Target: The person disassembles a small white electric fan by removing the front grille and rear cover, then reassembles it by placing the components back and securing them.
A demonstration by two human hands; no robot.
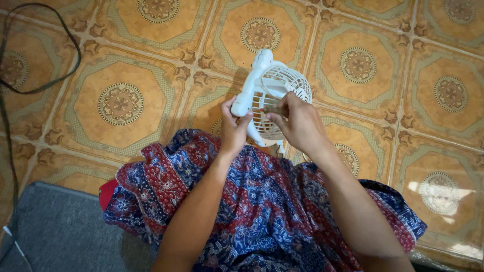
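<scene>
A small white fan [272,83] with a round wire grille is held above my lap, tilted on its side. My left hand [235,132] grips the fan's white stand at its left edge. My right hand [298,123] rests on the grille, fingers pinched against the wires near its middle. Both forearms reach up from the bottom of the view over a blue and red patterned cloth [262,211] that covers my legs.
The floor [121,103] is orange tile with round medallion patterns. A black cable [30,89] loops at the far left. A grey mat [60,231] lies at the bottom left, next to a red edge [107,194] under the cloth.
</scene>
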